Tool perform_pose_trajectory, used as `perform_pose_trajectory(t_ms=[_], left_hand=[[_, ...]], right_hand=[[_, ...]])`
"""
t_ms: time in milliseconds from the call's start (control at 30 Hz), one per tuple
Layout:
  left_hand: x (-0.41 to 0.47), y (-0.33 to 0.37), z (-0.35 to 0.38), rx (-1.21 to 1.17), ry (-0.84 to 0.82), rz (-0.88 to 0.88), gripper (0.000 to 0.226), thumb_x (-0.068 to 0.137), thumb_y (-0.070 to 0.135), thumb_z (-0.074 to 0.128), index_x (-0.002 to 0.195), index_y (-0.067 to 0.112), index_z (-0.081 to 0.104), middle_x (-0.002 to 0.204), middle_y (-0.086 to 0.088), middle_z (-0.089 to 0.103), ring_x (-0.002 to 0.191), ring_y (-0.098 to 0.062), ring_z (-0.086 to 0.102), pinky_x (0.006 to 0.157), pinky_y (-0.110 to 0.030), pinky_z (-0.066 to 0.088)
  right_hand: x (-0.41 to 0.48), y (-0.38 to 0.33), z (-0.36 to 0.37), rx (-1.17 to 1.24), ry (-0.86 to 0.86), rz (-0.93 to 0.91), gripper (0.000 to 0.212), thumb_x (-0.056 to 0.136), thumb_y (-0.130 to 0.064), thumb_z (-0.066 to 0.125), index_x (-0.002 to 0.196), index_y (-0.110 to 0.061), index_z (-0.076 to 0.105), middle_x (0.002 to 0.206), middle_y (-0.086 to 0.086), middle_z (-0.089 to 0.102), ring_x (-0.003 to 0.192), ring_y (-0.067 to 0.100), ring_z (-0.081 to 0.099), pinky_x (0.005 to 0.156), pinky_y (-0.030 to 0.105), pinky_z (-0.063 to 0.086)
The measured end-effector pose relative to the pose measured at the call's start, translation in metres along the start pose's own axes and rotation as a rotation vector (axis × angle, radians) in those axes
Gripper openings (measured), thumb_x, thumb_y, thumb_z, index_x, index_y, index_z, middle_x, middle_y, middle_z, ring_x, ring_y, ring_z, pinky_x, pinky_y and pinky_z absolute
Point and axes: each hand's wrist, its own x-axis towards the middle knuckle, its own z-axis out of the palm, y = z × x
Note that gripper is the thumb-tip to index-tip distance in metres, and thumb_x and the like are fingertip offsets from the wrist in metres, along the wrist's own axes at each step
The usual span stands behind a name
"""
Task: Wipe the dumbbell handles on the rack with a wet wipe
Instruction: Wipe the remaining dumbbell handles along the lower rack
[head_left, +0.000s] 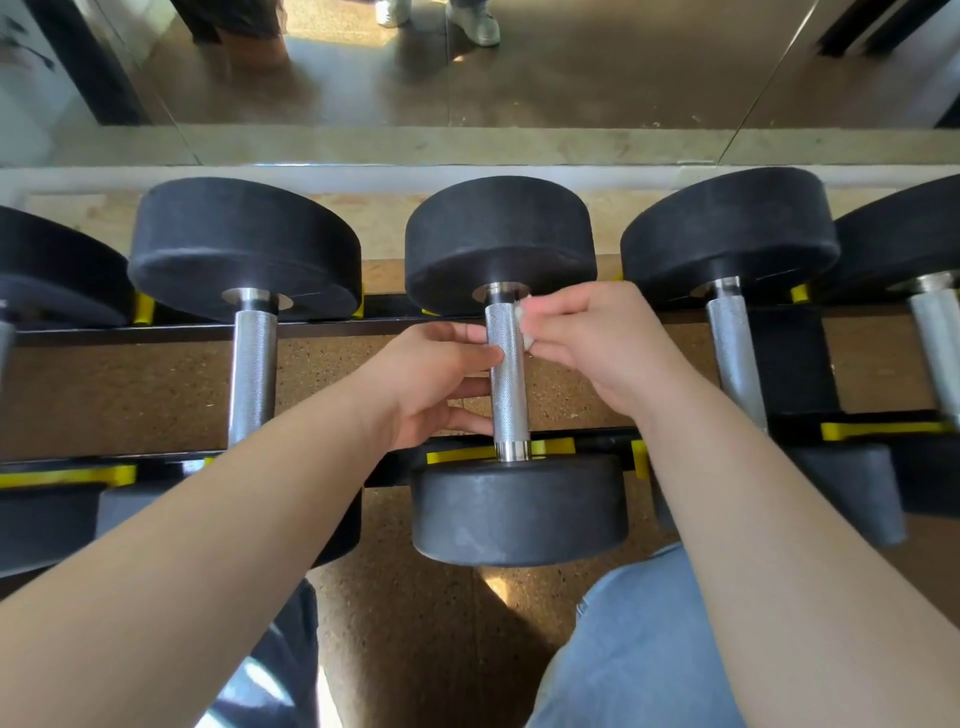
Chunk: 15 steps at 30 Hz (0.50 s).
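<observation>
Dumbbell handle (508, 384) in the middle of the rack (322, 328) is the one getting cleaned right now; it lies across the two rails, pointing away from the person. Closest in you've got jeans (639, 649) at the bottom, then the near head (519, 509), then the knurled bar itself. The left hand (436, 379) comes in from the left with fairly straight fingers, tips touching the bar's left side about midway. Looks like steadying to me, though I can't tell if any hook underneath. The right hand (597, 343) is up at the far end, fingers bunched and pinching a small white wet wipe (524, 325) against the bar's right side, just short of the far head (498, 234). So I'd call it mid-wipe at one end of a stroke. Next move probably needs the wipe dragged down toward the near head and worked round the bar so the underside isn't skipped, then on to the left neighbour (253, 374) or right neighbour (735, 364). Behind it all there's a mirror (519, 67).
</observation>
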Motion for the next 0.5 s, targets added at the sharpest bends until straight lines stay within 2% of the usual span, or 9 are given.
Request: perform_pose_trajectory(t_ms=[167,200,233,300,367,400,467,500], left_hand=[[-0.001,0.002,0.001,-0.011,-0.004,-0.014,0.024,0.101,0.007,0.059,0.124,0.010,0.060,0.113,-0.016,0.074,0.100,-0.029,0.075,0.068,-0.048,0.062],[-0.001,0.002,0.001,-0.013,-0.007,-0.020,0.025,0.101,0.008,0.059,0.126,0.010,0.060,0.113,-0.017,0.074,0.101,-0.030,0.074,0.069,-0.050,0.062],[-0.003,0.002,0.001,-0.016,-0.016,-0.028,0.026,0.101,0.009,0.059,0.127,0.010,0.059,0.114,-0.017,0.074,0.101,-0.031,0.074,0.069,-0.050,0.062],[-0.005,0.002,0.001,-0.004,-0.042,-0.040,0.028,0.103,0.013,0.059,0.131,0.011,0.057,0.116,-0.018,0.074,0.099,-0.031,0.074,0.065,-0.049,0.062],[-0.007,0.002,0.001,0.017,-0.055,-0.053,0.028,0.104,0.017,0.058,0.131,0.013,0.058,0.116,-0.014,0.073,0.099,-0.031,0.073,0.061,-0.049,0.062],[-0.009,0.002,0.001,0.024,-0.060,-0.064,0.025,0.105,0.018,0.057,0.129,0.014,0.060,0.114,-0.013,0.073,0.099,-0.031,0.072,0.062,-0.050,0.063],[-0.009,0.005,0.001,0.033,-0.088,-0.081,0.019,0.106,0.018,0.054,0.120,0.017,0.065,0.111,-0.013,0.074,0.099,-0.030,0.071,0.069,-0.051,0.063],[-0.011,0.006,0.001,0.021,-0.101,-0.087,0.019,0.106,0.017,0.051,0.118,0.019,0.066,0.109,-0.013,0.075,0.097,-0.030,0.071,0.072,-0.051,0.062]], right_hand=[[-0.023,-0.007,-0.015,-0.455,-0.450,0.218,0.015,0.077,0.004,0.085,0.087,-0.003,0.078,0.091,0.004,0.079,0.087,0.016,0.078,0.078,0.033,0.064],[-0.027,-0.008,-0.013,-0.517,-0.477,0.216,0.015,0.076,0.003,0.086,0.086,-0.004,0.078,0.087,0.004,0.078,0.084,0.016,0.078,0.076,0.031,0.064],[-0.029,-0.009,-0.011,-0.534,-0.442,0.179,0.015,0.076,0.001,0.087,0.086,-0.006,0.078,0.083,0.005,0.078,0.080,0.016,0.077,0.072,0.028,0.063],[-0.025,-0.011,-0.005,-0.502,-0.222,0.020,0.012,0.078,-0.008,0.087,0.086,-0.013,0.078,0.076,0.005,0.077,0.071,0.013,0.075,0.067,0.026,0.061],[-0.017,-0.011,0.002,-0.456,0.010,-0.160,0.011,0.082,-0.018,0.085,0.087,-0.022,0.076,0.072,-0.002,0.075,0.067,0.008,0.073,0.069,0.025,0.057],[-0.014,-0.011,0.006,-0.454,0.059,-0.215,0.012,0.082,-0.021,0.084,0.088,-0.025,0.075,0.071,-0.005,0.074,0.067,0.006,0.072,0.069,0.024,0.056],[-0.016,-0.015,0.008,-0.520,0.018,-0.208,0.012,0.083,-0.023,0.084,0.089,-0.028,0.076,0.069,-0.007,0.073,0.065,0.003,0.071,0.066,0.019,0.052],[-0.020,-0.017,0.005,-0.596,-0.087,-0.142,0.011,0.082,-0.022,0.084,0.088,-0.028,0.077,0.069,-0.007,0.073,0.065,0.003,0.071,0.066,0.018,0.051]])
